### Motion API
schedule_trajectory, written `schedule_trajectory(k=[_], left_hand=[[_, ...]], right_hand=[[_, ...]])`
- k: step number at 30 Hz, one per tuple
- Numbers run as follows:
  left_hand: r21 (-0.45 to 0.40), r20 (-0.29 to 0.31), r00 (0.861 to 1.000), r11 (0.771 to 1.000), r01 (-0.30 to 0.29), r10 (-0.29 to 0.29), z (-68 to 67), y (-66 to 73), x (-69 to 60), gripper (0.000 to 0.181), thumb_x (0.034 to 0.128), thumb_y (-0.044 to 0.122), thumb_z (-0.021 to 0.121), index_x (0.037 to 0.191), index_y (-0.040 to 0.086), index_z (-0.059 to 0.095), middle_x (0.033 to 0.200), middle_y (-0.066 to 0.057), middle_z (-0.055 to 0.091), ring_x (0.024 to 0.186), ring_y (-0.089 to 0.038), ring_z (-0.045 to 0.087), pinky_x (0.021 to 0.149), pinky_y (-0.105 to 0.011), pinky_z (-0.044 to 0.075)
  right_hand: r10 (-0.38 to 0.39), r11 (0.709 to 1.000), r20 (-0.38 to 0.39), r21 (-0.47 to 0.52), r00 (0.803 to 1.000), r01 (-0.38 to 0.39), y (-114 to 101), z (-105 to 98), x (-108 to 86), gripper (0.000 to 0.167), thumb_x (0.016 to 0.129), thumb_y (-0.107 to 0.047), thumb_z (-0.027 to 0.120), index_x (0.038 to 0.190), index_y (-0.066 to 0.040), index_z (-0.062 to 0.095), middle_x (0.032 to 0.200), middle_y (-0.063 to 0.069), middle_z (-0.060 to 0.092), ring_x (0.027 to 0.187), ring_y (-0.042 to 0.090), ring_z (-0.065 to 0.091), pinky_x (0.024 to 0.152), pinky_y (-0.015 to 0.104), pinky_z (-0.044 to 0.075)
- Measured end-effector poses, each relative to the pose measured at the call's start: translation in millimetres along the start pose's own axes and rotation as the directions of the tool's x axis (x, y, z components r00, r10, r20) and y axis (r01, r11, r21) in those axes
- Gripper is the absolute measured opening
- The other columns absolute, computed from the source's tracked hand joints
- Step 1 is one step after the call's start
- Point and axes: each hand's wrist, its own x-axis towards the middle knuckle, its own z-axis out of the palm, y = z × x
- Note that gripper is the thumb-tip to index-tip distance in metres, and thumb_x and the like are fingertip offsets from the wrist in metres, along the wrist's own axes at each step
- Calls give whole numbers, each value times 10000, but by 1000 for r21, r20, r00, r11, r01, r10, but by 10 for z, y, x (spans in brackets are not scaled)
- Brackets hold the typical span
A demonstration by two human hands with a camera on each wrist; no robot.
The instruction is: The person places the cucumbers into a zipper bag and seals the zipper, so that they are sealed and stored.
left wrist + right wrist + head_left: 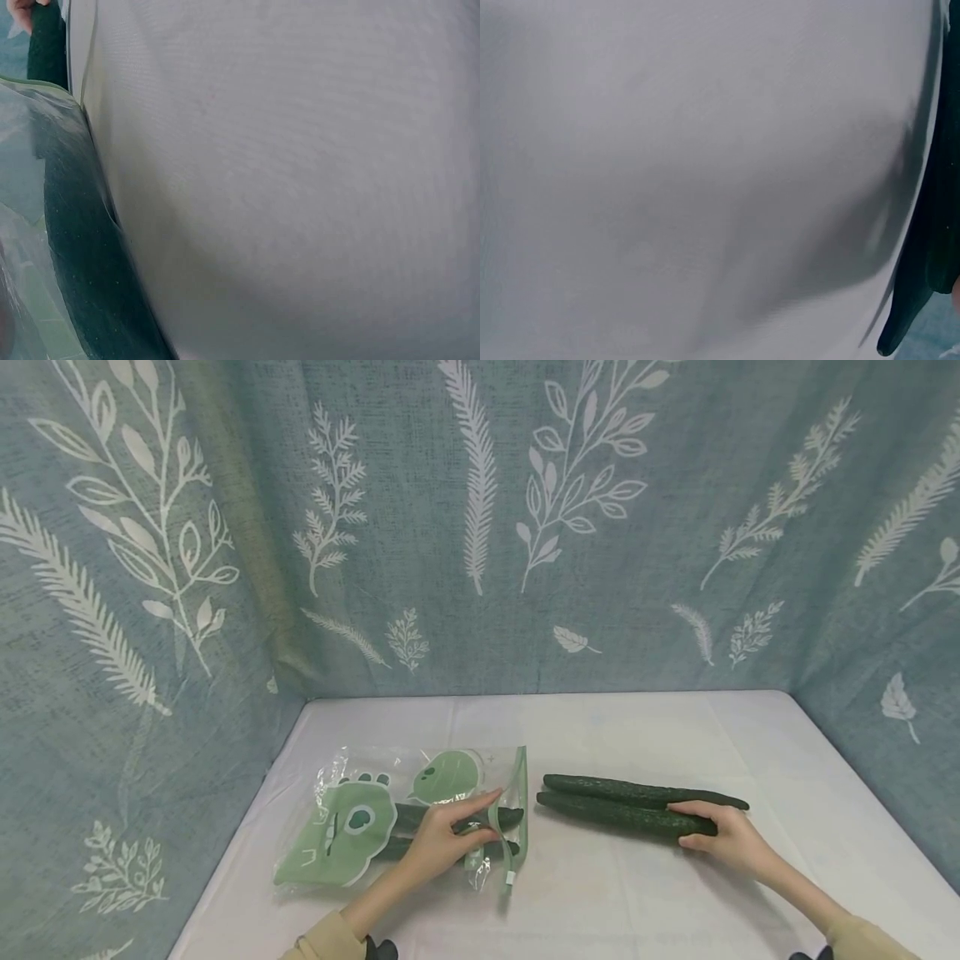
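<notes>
A clear zip bag [356, 877] with green cartoon print lies on the left of the table, its green-edged mouth facing right. Inside it are two cucumbers [501, 820], partly hidden by the print; one bagged cucumber [90, 255] also shows in the left wrist view. My left hand [438, 839] holds the bag near its mouth with thumb and fingers. Two loose dark green cucumbers [600, 810] lie side by side right of the mouth, left ends close to it. My right hand [727, 839] grips the nearer one around its right end, touching the farther one.
A white cloth covers the table [630, 910]. Blue-green curtains [540, 635] with white leaf prints hang behind it and along both sides. A small white zip slider [510, 877] sits at the near end of the bag's mouth.
</notes>
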Motion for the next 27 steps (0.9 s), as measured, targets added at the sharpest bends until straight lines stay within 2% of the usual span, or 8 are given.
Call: schedule_trajectory(k=[4,9,12,14,17,21,24,27], left_hand=[[-1,-1,1000,1000,3,-3,-1,-2,-2,510,703,17,775,1175,-85,609,1174,-198,646,1076,-323,639,943,-313,547],[-9,-4,1000,1000,-1,1,-3,-5,-2,510,703,11,773,1173,-96,605,1167,-204,648,1067,-330,641,935,-308,551],[-11,-7,1000,1000,2,-2,-5,-1,1,514,699,9,775,1174,-94,605,1167,-202,648,1069,-331,639,936,-304,550],[-11,-10,1000,1000,0,0,-6,1,2,516,697,7,775,1173,-93,606,1167,-204,648,1071,-335,637,939,-307,549],[-10,-12,1000,1000,4,-4,-8,5,3,517,695,7,776,1174,-89,607,1167,-202,649,1078,-335,635,945,-309,546],[-6,-15,1000,1000,4,-4,-7,7,2,519,691,4,778,1172,-90,608,1165,-202,649,1076,-335,635,944,-312,546],[-6,-17,1000,1000,-4,4,-5,1,2,517,691,4,778,1170,-92,608,1163,-206,648,1072,-335,638,943,-311,547],[-6,-19,1000,1000,-10,10,-2,-7,2,515,692,5,778,1169,-91,609,1162,-209,648,1071,-333,639,943,-310,547]], right_hand=[[-11,1000,-33,1,999,11,-25,-15,2,458,762,-157,775,1189,-55,643,1188,161,663,1136,392,578,903,514,526],[-1,1000,-62,5,998,1,-50,-39,-1,453,775,-181,772,1203,-99,646,1204,94,669,1130,-18,544,901,284,544],[7,1000,-53,13,999,-6,-63,-48,0,459,782,-183,765,1215,-96,638,1218,94,661,1113,-133,463,906,277,535],[14,1000,-49,14,999,-13,-77,-42,3,464,780,-176,765,1218,-94,636,1221,97,659,1124,-93,487,918,365,544],[16,1000,-41,27,999,-15,-109,-29,11,470,781,-172,763,1222,-81,630,1226,118,653,1159,122,579,935,497,515],[2,998,-35,55,999,0,-150,-1,20,470,781,-147,760,1220,-52,623,1219,153,649,1149,402,555,939,553,488],[-12,998,-35,57,999,14,-161,31,29,464,784,-136,754,1219,-44,621,1211,153,652,1141,410,553,932,543,494],[-30,999,-41,44,999,32,-166,67,39,456,792,-147,750,1219,-51,622,1203,138,659,1130,319,596,917,522,509]])
